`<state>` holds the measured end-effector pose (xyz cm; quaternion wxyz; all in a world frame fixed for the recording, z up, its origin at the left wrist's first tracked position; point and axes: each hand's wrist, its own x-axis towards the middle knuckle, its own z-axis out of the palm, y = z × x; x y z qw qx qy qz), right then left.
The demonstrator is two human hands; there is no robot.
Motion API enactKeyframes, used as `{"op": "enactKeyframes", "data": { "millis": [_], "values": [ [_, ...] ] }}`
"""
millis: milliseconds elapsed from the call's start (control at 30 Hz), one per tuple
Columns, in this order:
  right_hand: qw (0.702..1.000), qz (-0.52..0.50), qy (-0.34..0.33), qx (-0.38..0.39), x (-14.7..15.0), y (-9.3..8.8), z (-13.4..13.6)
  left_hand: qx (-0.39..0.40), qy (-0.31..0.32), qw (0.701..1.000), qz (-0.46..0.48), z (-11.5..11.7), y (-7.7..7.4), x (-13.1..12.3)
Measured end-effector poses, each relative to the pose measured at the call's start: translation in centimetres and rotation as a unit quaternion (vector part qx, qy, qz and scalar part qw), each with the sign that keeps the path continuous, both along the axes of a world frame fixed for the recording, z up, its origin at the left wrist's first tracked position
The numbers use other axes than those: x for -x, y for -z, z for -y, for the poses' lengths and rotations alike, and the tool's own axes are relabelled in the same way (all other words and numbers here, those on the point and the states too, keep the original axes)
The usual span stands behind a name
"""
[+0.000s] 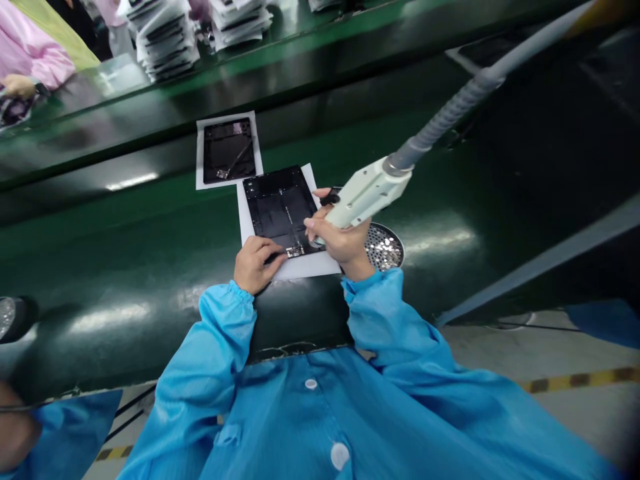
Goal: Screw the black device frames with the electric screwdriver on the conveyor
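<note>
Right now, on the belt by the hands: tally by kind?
Black panels: 2
White sheets under them: 2
Screwdriver, gripped in the right hand: 1
Screw dish: 1
Total: 6

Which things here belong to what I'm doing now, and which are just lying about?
In use: left hand resting on the near black panel; right hand gripping the white screwdriver; screw dish beside it.
Lying about: second black panel farther up the belt; stacked trays; a co-worker's pink sleeve.
</note>
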<state>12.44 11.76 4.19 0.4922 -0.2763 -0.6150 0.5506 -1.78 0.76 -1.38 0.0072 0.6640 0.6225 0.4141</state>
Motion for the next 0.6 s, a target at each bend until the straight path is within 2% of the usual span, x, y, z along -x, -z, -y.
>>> {"op": "enactKeyframes", "data": {
  "millis": [67, 167, 300, 400, 433, 500, 567, 600],
  "values": [
    [1.0, -0.007, 0.008, -0.001, -0.6, -0.1, -0.3, 0.036, 0.02, 0.998, -0.057, 0.2, -0.1, 0.5],
    [1.0, -0.018, 0.005, -0.002, -1.2, 0.0, -0.4, 0.099, 0.038, 0.991, -0.087, 0.5, -0.1, 1.0],
    [1.0, -0.001, -0.014, -0.004, -1.7, -0.1, -0.1, 0.141, 0.046, 0.986, -0.074, 1.9, -0.5, 1.0],
    [1.0, 0.005, -0.021, -0.001, -2.2, -0.4, 0.1, 0.141, 0.054, 0.988, -0.012, 3.1, -1.3, 1.4],
    [1.0, 0.0, -0.029, 0.001, -2.3, -0.4, 0.1, 0.135, 0.027, 0.99, 0.02, 3.3, -1.5, 1.7],
    [0.998, -0.017, -0.063, 0.007, -2.6, -0.4, -0.1, 0.13, -0.092, 0.984, 0.085, 3.3, -2.1, 2.6],
    [0.993, -0.037, -0.108, 0.014, -2.7, -0.3, -0.2, 0.162, -0.233, 0.952, 0.117, 2.7, -2.5, 3.5],
    [0.991, -0.043, -0.126, 0.02, -2.8, -0.2, -0.3, 0.194, -0.281, 0.932, 0.119, 2.4, -2.6, 3.9]
  ]
}}
